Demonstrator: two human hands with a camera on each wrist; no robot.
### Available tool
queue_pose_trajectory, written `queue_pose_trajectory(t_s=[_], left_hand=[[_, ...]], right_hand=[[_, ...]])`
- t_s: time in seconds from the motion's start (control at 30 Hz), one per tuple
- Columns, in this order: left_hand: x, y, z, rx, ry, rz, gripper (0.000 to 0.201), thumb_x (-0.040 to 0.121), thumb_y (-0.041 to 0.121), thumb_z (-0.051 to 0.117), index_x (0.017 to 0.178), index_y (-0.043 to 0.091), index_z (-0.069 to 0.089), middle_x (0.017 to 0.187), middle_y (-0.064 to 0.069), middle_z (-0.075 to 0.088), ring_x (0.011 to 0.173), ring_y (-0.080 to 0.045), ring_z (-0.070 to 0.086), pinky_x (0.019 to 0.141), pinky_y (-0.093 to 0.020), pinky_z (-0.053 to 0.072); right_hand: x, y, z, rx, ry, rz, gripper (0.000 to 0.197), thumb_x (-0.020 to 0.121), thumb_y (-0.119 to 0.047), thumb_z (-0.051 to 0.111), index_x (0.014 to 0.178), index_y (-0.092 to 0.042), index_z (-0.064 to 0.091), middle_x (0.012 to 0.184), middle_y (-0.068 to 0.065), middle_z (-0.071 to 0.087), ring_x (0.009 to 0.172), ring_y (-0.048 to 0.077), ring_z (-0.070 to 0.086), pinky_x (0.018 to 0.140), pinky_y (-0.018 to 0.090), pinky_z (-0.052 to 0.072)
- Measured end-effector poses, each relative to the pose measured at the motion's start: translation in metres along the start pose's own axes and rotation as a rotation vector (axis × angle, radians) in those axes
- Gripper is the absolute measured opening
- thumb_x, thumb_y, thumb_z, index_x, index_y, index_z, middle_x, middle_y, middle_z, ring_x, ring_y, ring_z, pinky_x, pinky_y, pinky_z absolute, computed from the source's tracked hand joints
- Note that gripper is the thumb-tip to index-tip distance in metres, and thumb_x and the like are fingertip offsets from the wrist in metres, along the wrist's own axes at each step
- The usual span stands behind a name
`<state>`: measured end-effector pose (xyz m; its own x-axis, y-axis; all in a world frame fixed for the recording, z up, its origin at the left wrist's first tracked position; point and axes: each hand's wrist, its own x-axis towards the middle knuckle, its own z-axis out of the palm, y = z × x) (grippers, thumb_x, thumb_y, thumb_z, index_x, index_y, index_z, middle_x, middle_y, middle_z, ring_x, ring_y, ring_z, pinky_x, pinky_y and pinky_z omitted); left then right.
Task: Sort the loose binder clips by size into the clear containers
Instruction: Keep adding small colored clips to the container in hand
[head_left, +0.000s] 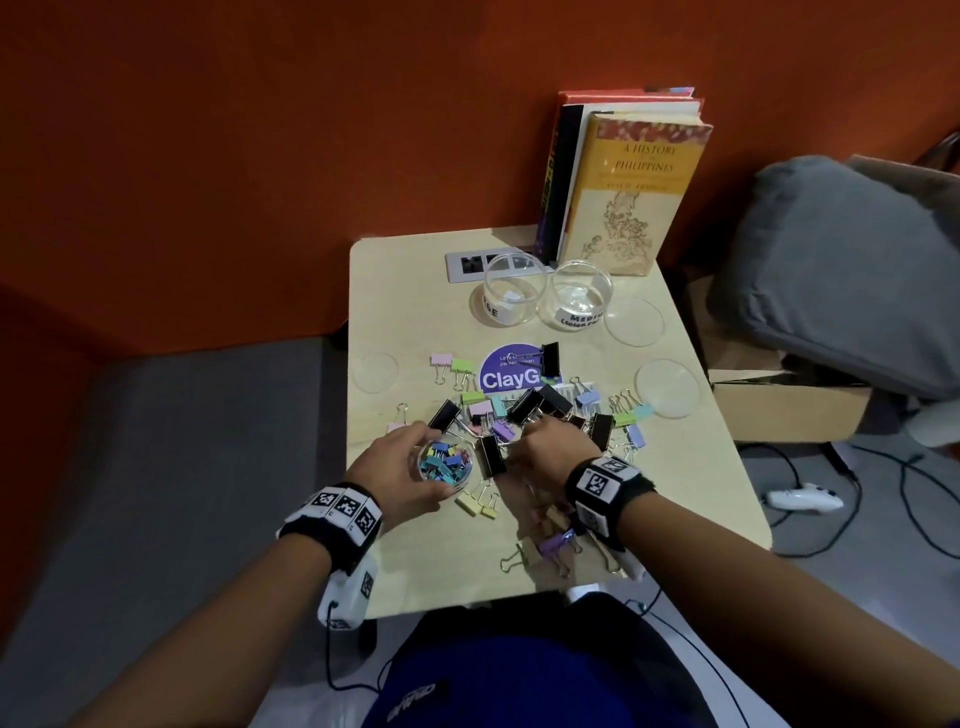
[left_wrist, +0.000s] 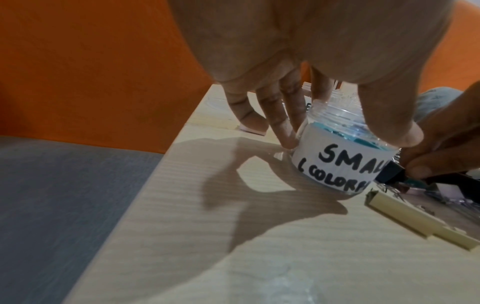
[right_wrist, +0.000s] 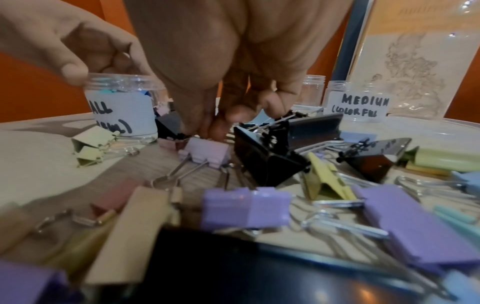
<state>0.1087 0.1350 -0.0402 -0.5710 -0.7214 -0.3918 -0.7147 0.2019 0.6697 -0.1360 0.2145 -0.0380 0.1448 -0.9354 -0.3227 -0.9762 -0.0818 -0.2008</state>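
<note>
A small clear jar (head_left: 447, 465) labelled SMALL (left_wrist: 337, 164) holds several tiny coloured clips. My left hand (head_left: 434, 457) grips it round the rim, thumb on the near side (left_wrist: 345, 135). Loose binder clips (head_left: 545, 405), black and pastel, lie in a heap on the table (head_left: 415, 561). My right hand (head_left: 524, 441) reaches down into the heap just right of the jar. Its thumb and fingers (right_wrist: 207, 129) pinch a black binder clip (left_wrist: 392, 172) beside the jar. Two empty clear jars stand at the back: LARGE (head_left: 511, 296) and MEDIUM (head_left: 581, 293) (right_wrist: 358, 105).
Three clear lids (head_left: 634, 321) (head_left: 667, 388) (head_left: 375, 371) lie flat on the table. Books (head_left: 631, 192) stand at the back edge by a socket panel (head_left: 467, 267). A purple sticker (head_left: 506, 371) lies under the heap. More pastel clips (head_left: 556, 543) lie under my right wrist.
</note>
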Motion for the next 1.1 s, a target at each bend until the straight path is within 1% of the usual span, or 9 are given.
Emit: queue_pose_trajectory(t_s=[0.13,0.27,0.33,0.4,0.57,0.7,0.87,1.0,1.1], left_hand=[[-0.002,0.000,0.000,0.024,0.006,-0.006,0.065,0.059,0.052,0.084,0.115,0.041,0.053,0.113,0.017,0.059,0.094,-0.002,0.061,0.068,-0.017,0.052],[-0.002,0.002,0.000,0.032,0.000,-0.007,0.061,0.066,0.046,0.085,0.117,0.038,0.052,0.116,0.015,0.057,0.095,-0.004,0.059,0.062,-0.011,0.046],[-0.002,0.001,0.000,0.028,0.001,-0.001,0.061,0.066,0.047,0.085,0.116,0.039,0.052,0.117,0.015,0.058,0.096,-0.004,0.060,0.066,-0.014,0.050],[-0.002,0.001,0.000,0.029,-0.001,0.000,0.060,0.065,0.048,0.084,0.115,0.040,0.052,0.117,0.016,0.058,0.096,-0.003,0.060,0.072,-0.020,0.054],[-0.001,0.001,0.000,0.045,0.000,0.005,0.061,0.066,0.050,0.084,0.116,0.039,0.051,0.117,0.017,0.058,0.098,-0.004,0.060,0.081,-0.030,0.057],[-0.002,0.001,-0.001,0.035,-0.001,0.014,0.060,0.065,0.051,0.084,0.114,0.040,0.051,0.115,0.018,0.058,0.096,-0.004,0.060,0.079,-0.031,0.057],[-0.004,0.002,-0.003,0.024,-0.006,0.013,0.059,0.064,0.052,0.083,0.113,0.039,0.052,0.115,0.017,0.059,0.095,-0.004,0.062,0.078,-0.032,0.059],[-0.007,0.004,-0.002,-0.019,0.000,0.000,0.059,0.064,0.047,0.085,0.113,0.039,0.053,0.113,0.019,0.058,0.094,-0.005,0.063,0.067,-0.029,0.061],[-0.007,0.004,-0.002,-0.034,0.000,0.001,0.060,0.064,0.046,0.086,0.113,0.039,0.053,0.113,0.018,0.059,0.094,-0.006,0.064,0.066,-0.029,0.061]], right_hand=[[0.008,-0.012,-0.001,0.012,-0.070,0.101,0.029,0.093,-0.033,0.055,0.096,-0.009,0.071,0.087,0.009,0.064,0.083,0.029,0.064,0.068,0.033,0.050],[0.010,-0.013,-0.003,0.043,-0.089,0.129,0.028,0.092,-0.034,0.059,0.099,-0.009,0.069,0.086,0.010,0.068,0.080,0.029,0.066,0.071,0.036,0.055],[0.011,-0.012,-0.004,0.058,-0.103,0.111,0.020,0.090,-0.025,0.062,0.101,-0.011,0.071,0.087,0.011,0.070,0.081,0.029,0.068,0.075,0.039,0.058],[0.012,-0.011,-0.007,0.060,-0.120,0.103,0.017,0.089,-0.017,0.064,0.102,-0.011,0.072,0.087,0.012,0.071,0.081,0.029,0.068,0.075,0.036,0.057],[0.010,-0.013,-0.009,0.031,-0.091,0.114,0.023,0.090,-0.018,0.061,0.110,-0.006,0.059,0.087,0.014,0.066,0.078,0.031,0.065,0.069,0.037,0.056],[0.007,-0.011,-0.009,0.080,-0.045,0.077,0.024,0.090,-0.020,0.061,0.113,-0.012,0.058,0.088,0.011,0.067,0.079,0.028,0.065,0.067,0.033,0.054],[0.003,-0.008,-0.009,0.103,-0.034,0.014,0.016,0.091,-0.020,0.059,0.098,-0.010,0.069,0.084,0.010,0.068,0.078,0.028,0.066,0.070,0.035,0.055],[0.003,0.002,-0.010,0.167,0.024,0.097,0.019,0.086,-0.011,0.059,0.101,-0.011,0.070,0.097,0.010,0.063,0.085,0.030,0.063,0.073,0.034,0.052],[0.004,0.007,-0.010,0.155,0.006,0.068,0.023,0.084,-0.010,0.063,0.104,-0.016,0.073,0.102,0.006,0.061,0.088,0.028,0.063,0.076,0.036,0.054]])
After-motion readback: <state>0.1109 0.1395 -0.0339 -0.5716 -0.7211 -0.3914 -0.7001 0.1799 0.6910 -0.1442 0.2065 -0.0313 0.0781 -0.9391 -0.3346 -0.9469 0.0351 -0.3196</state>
